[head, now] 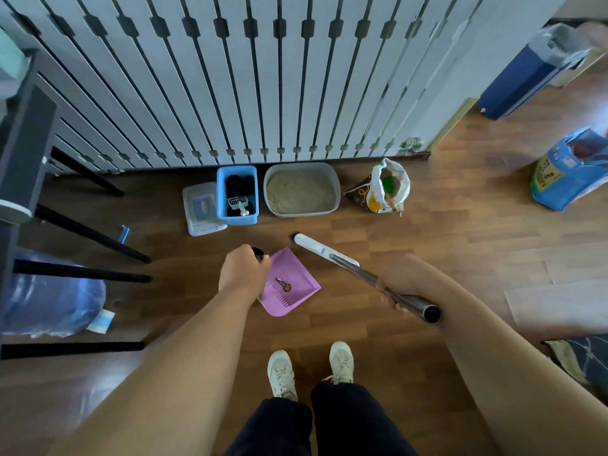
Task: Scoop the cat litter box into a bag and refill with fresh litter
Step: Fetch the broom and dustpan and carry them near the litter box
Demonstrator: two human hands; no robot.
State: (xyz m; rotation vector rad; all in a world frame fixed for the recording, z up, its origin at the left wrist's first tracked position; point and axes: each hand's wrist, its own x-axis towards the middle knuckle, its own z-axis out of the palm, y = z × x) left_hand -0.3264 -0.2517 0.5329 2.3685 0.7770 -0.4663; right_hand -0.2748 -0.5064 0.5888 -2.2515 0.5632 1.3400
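A grey litter box (335, 184) full of tan litter stands on the floor against the white railing. Left of it a blue bin (237, 219) holds a black bag and a white slotted scoop (237, 204). To the box's right an open litter sack (388, 189) has a green scoop inside. My left hand (243, 269) grips the dark handle of a pink dustpan (291, 286) that carries a little debris. My right hand (393, 284) grips the metal pole of a broom (332, 255), its white head resting on the floor.
A clear lid (200, 209) lies left of the blue bin. Black chair legs (88, 232) and a blue plastic bag (49, 301) fill the left side. A blue printed sack (569, 172) and a dark blue container (519, 80) stand at right. My white shoes (309, 366) are below.
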